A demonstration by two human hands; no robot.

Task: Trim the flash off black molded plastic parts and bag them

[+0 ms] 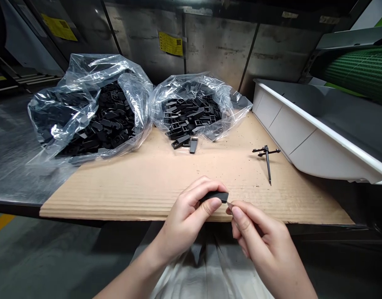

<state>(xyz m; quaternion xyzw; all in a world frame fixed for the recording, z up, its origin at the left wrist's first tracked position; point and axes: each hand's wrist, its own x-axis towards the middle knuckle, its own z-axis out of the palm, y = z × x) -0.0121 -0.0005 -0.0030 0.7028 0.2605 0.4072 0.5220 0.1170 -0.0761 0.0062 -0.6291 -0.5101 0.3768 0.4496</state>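
above the near edge of the cardboard sheet [131,178], the left hand [191,207] pinches a black plastic part [214,196], its end left exposed, seemingly to steady it for the thin tool [230,205] the right hand [256,232] grips.

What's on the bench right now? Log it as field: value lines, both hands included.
Left hand grip: closed around a black part
Right hand grip: pinching a thin pointed tool, tip at the part's end; contact unclear
Left bag: clear plastic, black pieces inside
Right bag: clear plastic, similar pieces inside
Cardboard: beneath the hands; branched black piece on it
White bin: far right
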